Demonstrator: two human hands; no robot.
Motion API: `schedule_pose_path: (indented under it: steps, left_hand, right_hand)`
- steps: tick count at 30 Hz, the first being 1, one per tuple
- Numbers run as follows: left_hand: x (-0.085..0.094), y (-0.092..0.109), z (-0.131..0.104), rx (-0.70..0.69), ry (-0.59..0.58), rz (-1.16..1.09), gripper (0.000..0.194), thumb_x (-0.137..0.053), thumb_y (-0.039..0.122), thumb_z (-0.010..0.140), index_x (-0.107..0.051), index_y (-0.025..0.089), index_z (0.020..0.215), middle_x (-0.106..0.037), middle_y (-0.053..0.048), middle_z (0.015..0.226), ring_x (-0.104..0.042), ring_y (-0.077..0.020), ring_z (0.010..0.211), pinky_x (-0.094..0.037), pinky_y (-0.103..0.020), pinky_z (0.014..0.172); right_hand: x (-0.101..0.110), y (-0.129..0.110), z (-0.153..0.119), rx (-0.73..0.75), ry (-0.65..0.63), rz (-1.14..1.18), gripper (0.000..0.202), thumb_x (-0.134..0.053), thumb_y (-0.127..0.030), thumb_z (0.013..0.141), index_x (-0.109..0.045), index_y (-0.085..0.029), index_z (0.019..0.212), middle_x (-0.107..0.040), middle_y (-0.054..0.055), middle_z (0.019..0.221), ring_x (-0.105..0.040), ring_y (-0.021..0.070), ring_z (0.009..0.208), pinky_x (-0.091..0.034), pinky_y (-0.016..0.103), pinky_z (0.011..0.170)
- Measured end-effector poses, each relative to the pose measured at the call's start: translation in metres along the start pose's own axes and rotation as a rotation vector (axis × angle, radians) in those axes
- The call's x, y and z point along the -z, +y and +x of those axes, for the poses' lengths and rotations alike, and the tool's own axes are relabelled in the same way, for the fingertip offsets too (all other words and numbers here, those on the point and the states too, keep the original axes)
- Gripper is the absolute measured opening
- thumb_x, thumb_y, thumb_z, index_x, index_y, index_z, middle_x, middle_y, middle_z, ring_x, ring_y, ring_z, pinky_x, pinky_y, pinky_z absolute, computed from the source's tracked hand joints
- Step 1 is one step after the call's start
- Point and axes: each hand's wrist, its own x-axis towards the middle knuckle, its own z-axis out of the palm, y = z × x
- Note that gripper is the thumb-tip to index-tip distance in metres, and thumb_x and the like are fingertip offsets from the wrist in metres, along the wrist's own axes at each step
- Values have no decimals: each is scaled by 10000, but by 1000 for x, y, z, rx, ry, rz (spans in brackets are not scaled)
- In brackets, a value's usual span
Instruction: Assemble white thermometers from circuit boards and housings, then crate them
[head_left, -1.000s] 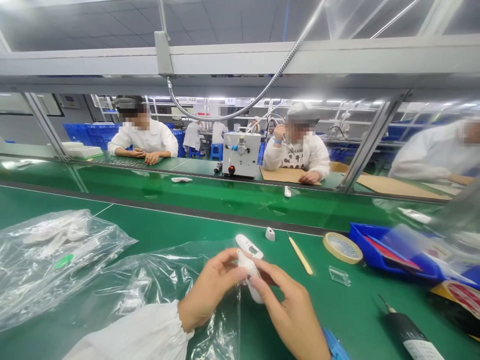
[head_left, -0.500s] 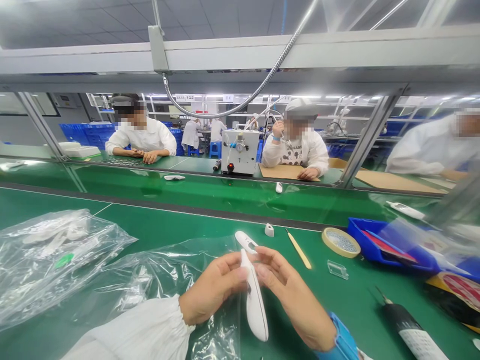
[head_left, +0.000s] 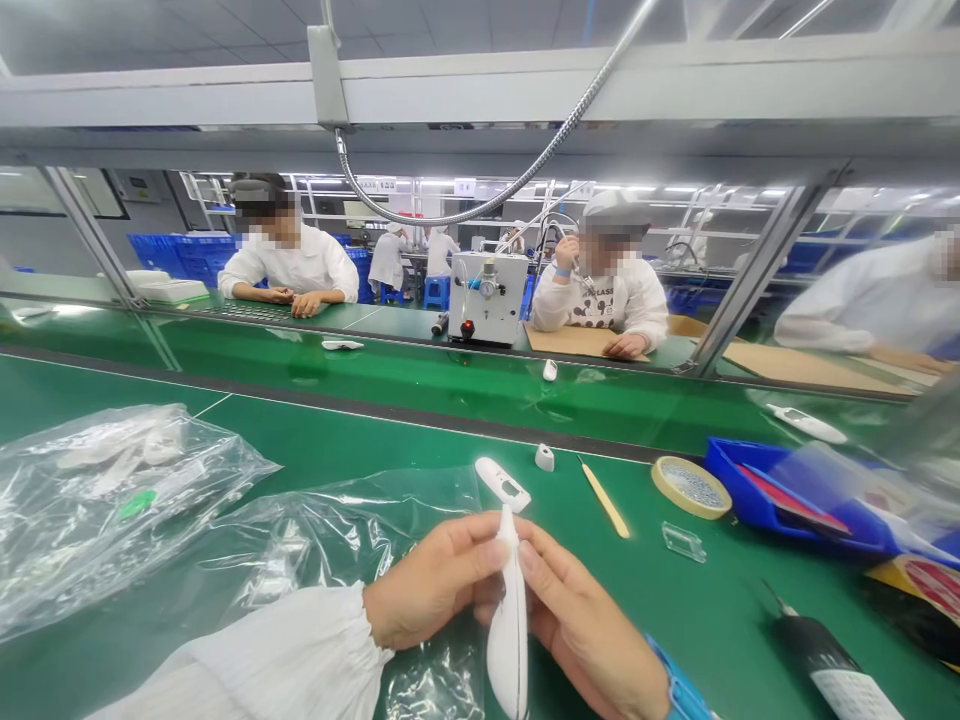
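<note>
Surface (head_left: 720, 620): green, spanning the lower half of the view. Belt (head_left: 450, 398): green, running across behind the surface. A white part (head_left: 550, 370) on it sits farther left, relative to the white machine (head_left: 487, 300), than half a second earlier. Plastic bags: one (head_left: 97, 480) rests at far left; the second (head_left: 315, 530) lies partly beneath the left arm. Both hold their places. Blue tray (head_left: 772, 515): at right, with a black tool (head_left: 814, 645) nearer the viewer.

Left hand (head_left: 435, 580): closed in a pinch, thumb against the left side of the casing. Right hand (head_left: 577, 610): closed in a pinch on the opposite side, thumb near the upper end. White casing (head_left: 510, 640): gripped between both hands, off the surface. Its narrow tip points away from the viewer and its rounded end hangs below the fingers. Compared with the previous frame, it is turned from a slant to near vertical in view, its seam running lengthwise. White cover (head_left: 502, 485): on the surface just beyond the fingertips; the right hand overlapped its lower end earlier and now exposes its window. White cap (head_left: 544, 458): beside the cover, to its right.
</note>
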Motion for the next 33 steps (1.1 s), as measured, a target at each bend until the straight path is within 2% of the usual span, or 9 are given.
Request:
schedule_pose_path:
  steps: [8,14,18,22,25,27,30,31,33]
  left_hand:
    - [-8,6,-5,-34,9,93,311,-536,379,795,-593,142,988,-475,-10,714,-422,-81,604,-318,-208,528]
    - [-7,7,-2,-49,87,12,300,-537,371,801,-574,155,1005,-539,-24,759,-496,-95,639,-372,-215,558]
    - [-2,10,2,-168,231,-62,285,-532,362,808,-548,169,1018,-597,-86,995,-573,-180,867,-432,-320,771]
    - [9,11,5,-264,310,-76,249,-516,354,818,-527,184,1001,-575,-91,1103,-523,-212,1043,-371,-373,932]
    - [18,15,5,-323,366,157,288,-535,351,802,-506,216,1054,-545,-80,1159,-500,-216,1078,-367,-385,941]
    - [22,19,3,-416,383,518,399,-620,356,732,-506,246,1098,-523,-67,1199,-451,-228,1130,-335,-388,967]
    - [23,24,-1,-487,182,1085,482,-684,382,656,-546,259,1101,-569,-55,1158,-464,-235,1099,-330,-370,956]
    - [21,24,-2,-460,123,1190,442,-651,388,689,-551,261,1101,-595,-50,1122,-504,-224,1040,-362,-356,917]
    - [18,23,-3,-373,110,1270,327,-533,362,790,-550,266,1101,-636,-34,1043,-565,-189,908,-415,-314,814]
  right_hand:
    - [-6,1,-3,80,4,-2,291,-545,-421,819,-582,-268,1064,-610,34,975,-577,177,841,-467,344,778]
    - [-5,3,4,45,90,-16,378,-501,-477,826,-550,-259,1130,-632,48,962,-596,185,812,-484,323,714]
    - [-1,5,4,176,150,-316,466,-487,-490,824,-461,-256,1227,-509,67,1225,-522,223,1026,-460,344,810]
    - [9,8,6,264,206,-683,416,-509,-417,826,-459,-245,1201,-604,48,1051,-576,202,847,-470,309,727]
    - [17,3,6,324,265,-849,327,-452,-396,858,-495,-243,1144,-620,33,979,-581,188,775,-458,292,711]
    - [21,-2,5,366,232,-923,294,-462,-371,857,-509,-247,1120,-603,31,1003,-572,188,816,-449,283,731]
    - [22,-10,3,432,158,-989,223,-476,-317,857,-539,-263,1065,-580,24,998,-546,186,883,-433,275,766]
    - [21,-12,2,445,140,-989,205,-481,-304,856,-546,-267,1047,-575,21,986,-542,184,885,-433,273,769]
    - [19,-13,1,455,124,-956,177,-495,-298,850,-559,-269,1013,-570,18,969,-540,181,877,-436,270,762]
